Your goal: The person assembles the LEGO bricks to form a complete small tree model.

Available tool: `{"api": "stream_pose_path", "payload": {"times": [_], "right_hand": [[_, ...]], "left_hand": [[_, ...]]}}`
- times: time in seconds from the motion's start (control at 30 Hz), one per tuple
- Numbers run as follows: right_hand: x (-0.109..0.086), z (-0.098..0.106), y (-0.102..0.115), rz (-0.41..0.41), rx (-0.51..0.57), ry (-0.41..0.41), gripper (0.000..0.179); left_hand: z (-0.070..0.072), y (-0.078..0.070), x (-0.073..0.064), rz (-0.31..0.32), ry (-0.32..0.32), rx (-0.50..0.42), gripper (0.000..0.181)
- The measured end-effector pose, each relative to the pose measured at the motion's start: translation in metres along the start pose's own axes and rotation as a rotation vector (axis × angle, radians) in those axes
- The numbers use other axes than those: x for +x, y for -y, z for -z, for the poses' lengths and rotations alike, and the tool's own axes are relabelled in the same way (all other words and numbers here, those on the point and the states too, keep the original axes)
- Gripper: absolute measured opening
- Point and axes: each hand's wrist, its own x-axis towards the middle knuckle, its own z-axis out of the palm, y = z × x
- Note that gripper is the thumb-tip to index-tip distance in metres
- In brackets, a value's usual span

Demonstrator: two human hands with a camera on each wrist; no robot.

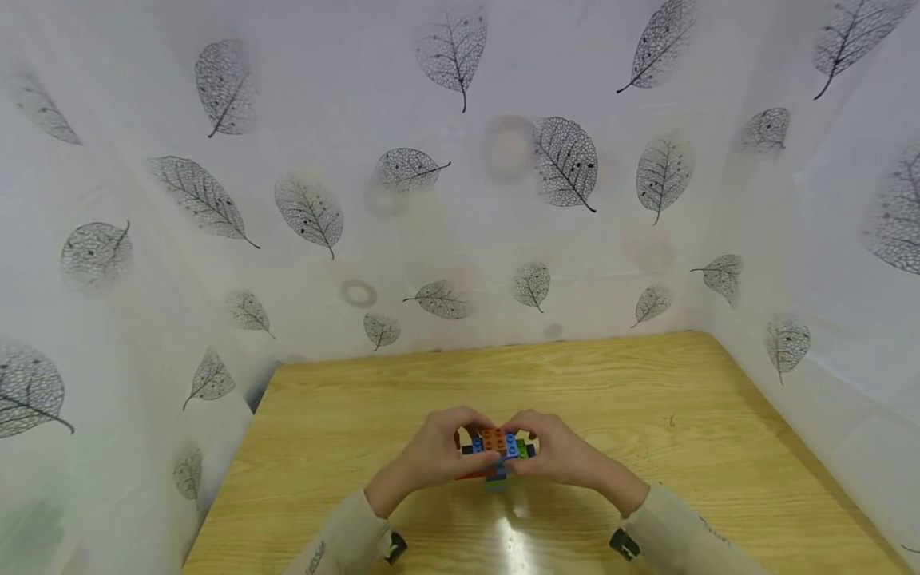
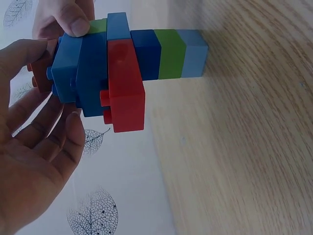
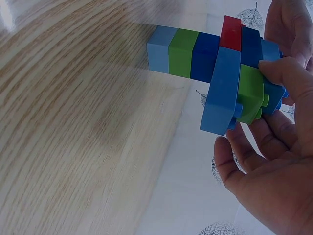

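A building-block structure stands upright on the table in front of me. Its narrow column has a light blue brick (image 3: 160, 51) at the bottom, then a green brick and a dark blue brick (image 3: 204, 58). Wider layers sit above, with a red brick (image 2: 126, 88) jutting to the left and a blue brick (image 3: 221, 93) to the right. At the top, my left hand (image 1: 438, 447) pinches an orange brick (image 1: 493, 439) between thumb and fingers. Across from it, my right hand (image 1: 557, 451) grips the upper layers, its thumb on the blue and green bricks (image 3: 251, 90).
The wooden table (image 1: 359, 415) spreads around the structure on all sides. A white curtain (image 1: 460, 231) with a leaf print hangs behind the table and along both sides. Dark bands (image 1: 624, 544) sit at both wrists, by the light sleeves.
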Motion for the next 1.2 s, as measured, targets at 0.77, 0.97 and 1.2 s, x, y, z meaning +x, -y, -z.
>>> {"api": "stream_pose_path", "payload": {"times": [0.77,0.97,1.2], "right_hand": [[-0.0014,0.0014,0.0015,0.004,0.008,-0.011,0.033],[-0.002,0.0018,0.0032,-0.001,0.004,-0.009,0.034],[-0.0015,0.0002,0.0028,0.02,-0.006,-0.013,0.034]], "left_hand": [[0.001,-0.0019,0.0033,0.019,0.037,0.02,0.023],[0.0034,-0.0033,0.0045,0.017,0.055,0.025,0.022],[-0.0013,-0.0036,-0.0005,0.031,0.031,0.074,0.027]]}}
